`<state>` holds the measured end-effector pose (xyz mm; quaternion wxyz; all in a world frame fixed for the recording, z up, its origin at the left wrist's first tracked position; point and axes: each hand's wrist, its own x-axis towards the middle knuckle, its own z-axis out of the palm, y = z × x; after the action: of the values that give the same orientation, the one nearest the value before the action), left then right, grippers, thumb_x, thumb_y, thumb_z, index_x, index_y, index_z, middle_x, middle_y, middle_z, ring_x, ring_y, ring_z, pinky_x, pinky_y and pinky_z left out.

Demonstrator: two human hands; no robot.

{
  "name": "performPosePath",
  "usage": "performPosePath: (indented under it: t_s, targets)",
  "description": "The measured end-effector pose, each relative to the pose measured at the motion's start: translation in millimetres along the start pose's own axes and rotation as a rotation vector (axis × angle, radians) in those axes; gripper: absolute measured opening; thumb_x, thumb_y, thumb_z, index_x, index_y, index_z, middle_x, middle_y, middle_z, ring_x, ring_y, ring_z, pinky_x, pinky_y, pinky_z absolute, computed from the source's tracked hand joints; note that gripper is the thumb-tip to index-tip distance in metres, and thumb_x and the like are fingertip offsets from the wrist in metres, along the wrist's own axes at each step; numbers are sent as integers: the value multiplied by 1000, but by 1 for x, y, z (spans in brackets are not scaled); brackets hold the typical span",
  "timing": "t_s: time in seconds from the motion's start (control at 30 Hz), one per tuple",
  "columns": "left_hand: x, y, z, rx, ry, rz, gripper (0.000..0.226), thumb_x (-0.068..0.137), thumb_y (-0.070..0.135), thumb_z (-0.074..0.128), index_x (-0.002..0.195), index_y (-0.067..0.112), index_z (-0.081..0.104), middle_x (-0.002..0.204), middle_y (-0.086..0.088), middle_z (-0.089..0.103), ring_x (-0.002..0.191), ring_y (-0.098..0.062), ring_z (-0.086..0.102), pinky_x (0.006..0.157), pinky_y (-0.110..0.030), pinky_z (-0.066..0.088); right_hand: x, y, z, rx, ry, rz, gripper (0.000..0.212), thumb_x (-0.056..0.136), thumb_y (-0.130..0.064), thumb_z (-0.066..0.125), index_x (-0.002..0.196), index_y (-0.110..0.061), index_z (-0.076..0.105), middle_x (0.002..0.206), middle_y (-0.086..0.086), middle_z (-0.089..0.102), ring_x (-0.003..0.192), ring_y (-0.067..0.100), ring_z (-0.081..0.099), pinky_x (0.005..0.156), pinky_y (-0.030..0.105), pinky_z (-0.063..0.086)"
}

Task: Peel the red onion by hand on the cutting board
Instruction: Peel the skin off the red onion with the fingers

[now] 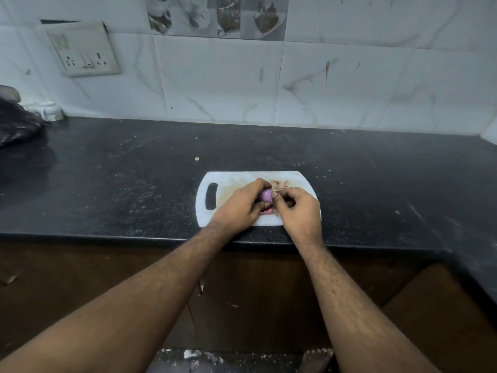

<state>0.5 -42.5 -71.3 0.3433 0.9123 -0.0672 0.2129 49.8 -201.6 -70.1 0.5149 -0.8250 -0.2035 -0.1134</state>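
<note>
Head view: red onion (265, 195) between both hands, over cutting board (228, 181).

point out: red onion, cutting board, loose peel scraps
red onion (265, 195), head view, on its bare purple side between the hands
cutting board (228, 181), head view, on bare white surface near the handle slot
peel scraps (279, 184), head view, on the far pile

A dark speckled stone countertop (349, 184) runs beneath a white marble-patterned tiled wall (349, 84). A grimy white switch-and-socket plate (84, 49) sits on the wall at left. A crumpled black plastic bag (16, 122) lies at the counter's far left.
</note>
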Motion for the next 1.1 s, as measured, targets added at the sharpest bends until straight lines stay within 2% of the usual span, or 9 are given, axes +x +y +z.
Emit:
performPosePath:
  t_s: [0.07,0.17,0.33,0.53,0.7,0.83,0.97,1.03,1.1]
  targets:
    - [0,1,-1,-5,-1,-2,29,98,12,61,126,14,55,113,-1,70,104,-15,66,95,-38,55,0,0,-2,13,4,0,7,92,-22,75,95,-21,81,86,-12,74,79,-1,68,69,9,50]
    - [-1,3,-1,1,-12,-6,29,98,12,60,126,14,55,114,-1,70,106,-16,67,96,-40,55,-2,-1,-2,42,21,8,6,91,-22,76,93,-22,82,84,-12,75,80,1,69,71,18,54]
    - [-1,3,-1,19,-18,-10,31,97,9,61,126,13,54,115,-2,70,106,-17,66,96,-41,55,-4,-3,-1,46,37,12,3,89,-25,79,88,-23,80,78,-14,73,75,0,68,67,19,54]
    - [-1,-1,1,31,14,15,31,91,4,65,120,12,58,109,-2,69,102,-19,64,90,-40,55,-6,-1,3,10,49,-57,4,88,-20,77,87,-22,74,83,-12,69,73,5,65,68,33,59]
    - [-1,3,0,35,13,29,31,91,6,67,120,10,58,113,-4,67,106,-19,62,93,-35,52,-6,-1,4,-65,46,-34,7,89,-24,76,92,-19,73,87,-9,67,76,6,63,69,29,56]
    - [-1,1,1,17,25,17,26,90,5,67,114,8,57,108,-5,66,102,-20,63,91,-41,54,-5,-2,3,-82,66,9,10,87,-22,76,93,-15,73,87,-6,69,75,6,62,67,25,52]
    - [0,-3,2,-3,59,-6,24,89,10,72,109,11,57,103,-1,66,97,-16,64,87,-39,56,-4,-2,4,-43,111,41,6,88,-18,75,93,-16,72,87,-5,69,75,8,65,70,31,59]
    - [0,-3,2,-17,62,-13,25,90,11,73,109,12,58,103,0,67,97,-14,64,87,-36,57,-3,-1,3,-43,144,53,7,91,-18,72,98,-15,72,92,-5,70,77,7,65,73,33,60]
    - [0,-2,3,-21,62,-12,25,90,11,73,110,12,58,104,1,67,97,-11,64,87,-33,56,-2,-2,3,-76,155,27,16,97,-16,65,111,-14,73,106,-4,72,88,6,66,82,28,58]
